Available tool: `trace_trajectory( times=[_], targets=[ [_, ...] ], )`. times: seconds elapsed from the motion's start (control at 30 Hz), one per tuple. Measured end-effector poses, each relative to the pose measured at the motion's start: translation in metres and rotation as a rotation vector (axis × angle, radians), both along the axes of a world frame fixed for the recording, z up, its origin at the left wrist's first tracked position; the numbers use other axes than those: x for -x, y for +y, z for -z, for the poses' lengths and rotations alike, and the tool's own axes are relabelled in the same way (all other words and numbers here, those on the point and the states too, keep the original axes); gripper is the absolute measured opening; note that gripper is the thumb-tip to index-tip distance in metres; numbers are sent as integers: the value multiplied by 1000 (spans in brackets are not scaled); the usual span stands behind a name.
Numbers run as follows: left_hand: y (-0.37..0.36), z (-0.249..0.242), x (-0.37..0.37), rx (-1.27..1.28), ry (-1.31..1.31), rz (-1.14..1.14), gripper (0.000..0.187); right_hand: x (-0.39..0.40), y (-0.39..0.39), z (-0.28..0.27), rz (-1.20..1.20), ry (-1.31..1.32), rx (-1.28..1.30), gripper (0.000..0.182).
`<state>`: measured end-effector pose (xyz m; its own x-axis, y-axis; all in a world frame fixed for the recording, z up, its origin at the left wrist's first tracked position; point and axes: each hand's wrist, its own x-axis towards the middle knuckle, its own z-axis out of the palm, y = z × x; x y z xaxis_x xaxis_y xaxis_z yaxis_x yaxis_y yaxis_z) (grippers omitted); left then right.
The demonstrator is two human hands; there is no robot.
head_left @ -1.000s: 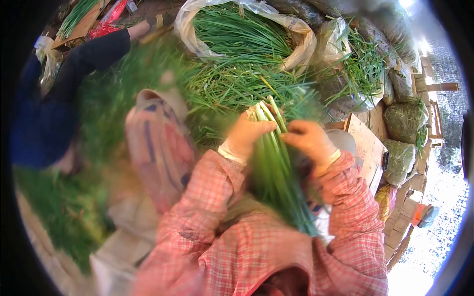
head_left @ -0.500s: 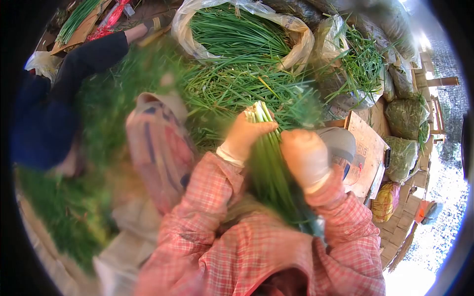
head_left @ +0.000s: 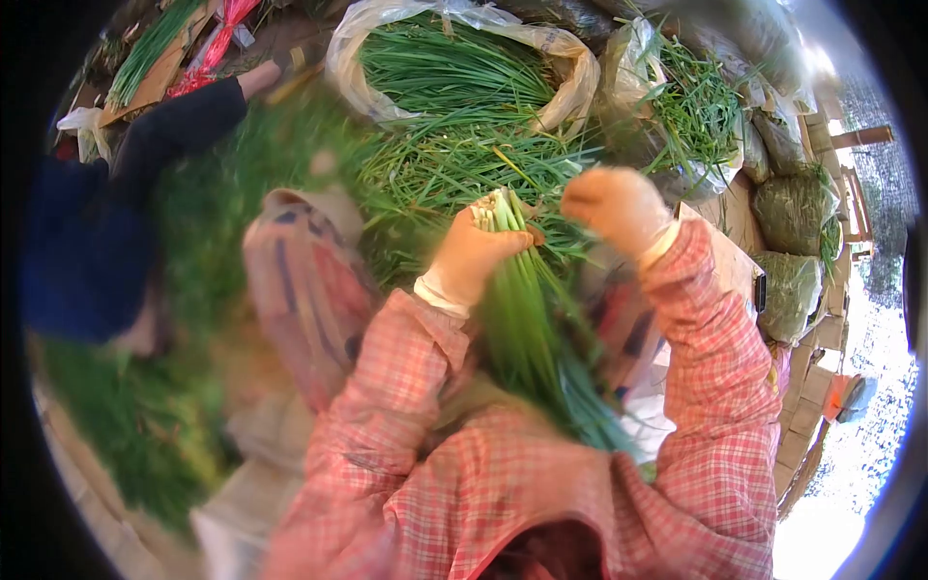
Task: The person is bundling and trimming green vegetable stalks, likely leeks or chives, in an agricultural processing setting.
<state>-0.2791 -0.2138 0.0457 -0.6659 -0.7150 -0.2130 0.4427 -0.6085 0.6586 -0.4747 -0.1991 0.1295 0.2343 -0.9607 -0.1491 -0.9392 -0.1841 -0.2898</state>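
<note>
My left hand [head_left: 480,253] is wrapped round a bunch of long green stalks [head_left: 527,333], just below their pale cut ends. The leafy part hangs down toward my lap, blurred in places. Up and to the right of the bunch is my right hand [head_left: 619,211], its fingers curled together; whether anything small is between them I cannot make out. Loose green leaves [head_left: 425,174] lie in a heap beyond my hands. Behind the heap an open plastic bag [head_left: 348,58] holds more long green leaves.
Another person's dark sleeve [head_left: 184,126] and arm reach in at the left. A second bag [head_left: 633,68] of greens stands at the upper right, near filled bags [head_left: 795,217]. A board [head_left: 720,242] lies right of my right hand.
My right hand has moved up and right, away from the bunch, and its fingers are off the stalks. My left hand still holds the bunch, whose leaves now spread further to the lower right.
</note>
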Motion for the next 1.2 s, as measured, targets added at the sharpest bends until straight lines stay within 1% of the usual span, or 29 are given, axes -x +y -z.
trace_trajectory(
  times=[0.07, 0.13, 0.2, 0.27, 0.3, 0.37, 0.4, 0.43, 0.47, 0.5, 0.57, 0.6, 0.67, 0.7, 0.73, 0.77, 0.8, 0.83, 0.87, 0.9, 0.93, 0.97, 1.0, 1.03, 1.07, 1.1, 1.13, 1.17, 1.2],
  targets=[
    [-3, -9, -3, -19, 10, -40, 25, 23, -12, -10, 81, -160, 202, 27],
    [-14, -17, -19, -51, 26, -114, 24, 40, -15, -36, 304, -384, 319, 22],
    [-34, -30, -48, -20, 46, -324, 25, 53, -5, -68, 538, -469, 382, 18],
    [-63, -28, -93, -24, -9, -534, 24, 64, 21, -90, 650, -491, 510, 16],
    [-77, -30, -117, 44, -97, -644, 23, 75, 37, -89, 686, -484, 544, 16],
    [-100, -13, -173, 531, -502, -876, 20, 79, 69, -86, 819, -483, 531, 16],
    [-111, -10, -202, 484, -394, -900, 20, 82, 82, -72, 774, -651, 567, 15],
    [-127, -3, -236, 84, 233, -792, 20, 84, 93, -59, 752, -566, 610, 13],
    [-142, 6, -270, -131, 598, -687, 19, 74, 103, -56, 831, -680, 543, 13],
    [-153, 18, -305, -148, 733, -631, 20, 71, 109, -45, 820, -719, 524, 13],
    [-168, 33, -360, 109, 706, -544, 21, 60, 120, -20, 811, -843, 491, 12],
    [-171, 39, -383, 138, 758, -506, 24, 52, 123, -10, 812, -922, 476, 12],
    [-164, 21, -404, 188, 580, -654, 26, 33, 125, 17, 818, -991, 388, 12],
    [-156, 5, -405, 204, 347, -836, 26, 18, 127, 29, 776, -953, 331, 10],
    [-143, -20, -397, 212, 254, -995, 24, 3, 131, 46, 733, -911, 282, 8],
    [-129, -46, -389, 208, 140, -1150, 22, 2, 135, 81, 560, -695, 186, 16],
    [-108, -94, -361, 196, 164, -1281, 20, 3, 139, 106, 395, -477, 94, 28],
    [-100, -121, -345, 178, 185, -1401, 20, -11, 139, 84, 251, -83, 74, 44],
    [-89, -154, -337, 514, -209, -1432, 19, -26, 140, 64, 124, 313, 35, 61],
    [-80, -187, -330, 833, -766, -1534, 20, -31, 135, 51, 178, 245, 7, 77],
    [-74, -219, -322, 1060, -1155, -1693, 22, -38, 126, 28, 216, 54, 191, 72],
    [-58, -261, -279, 1378, -2148, -1555, 19, -43, 119, -14, 257, -29, 5, 71],
    [-55, -276, -265, 1737, -2540, -1646, 16, -48, 114, -31, 207, -63, 229, 72],
    [-66, -290, -254, 1688, -1826, -1565, 12, -51, 105, -57, 197, -184, 273, 76],
    [-78, -296, -247, 1828, -1582, -1473, 15, -55, 97, -62, 158, -302, 615, 78],
    [-89, -301, -241, 1939, -1344, -1356, 23, -55, 95, -98, 111, -503, 745, 80],
    [-89, -303, -216, 2027, -1316, -1233, 25, -63, 87, -119, 106, -587, 898, 85],
    [-88, -305, -192, 2105, -1282, -1102, 26, -65, 84, -144, 62, -671, 959, 94],
    [-62, -313, -148, 2203, -1148, -1062, 25, -65, 88, -170, 56, -699, 1015, 102]
  ],
)
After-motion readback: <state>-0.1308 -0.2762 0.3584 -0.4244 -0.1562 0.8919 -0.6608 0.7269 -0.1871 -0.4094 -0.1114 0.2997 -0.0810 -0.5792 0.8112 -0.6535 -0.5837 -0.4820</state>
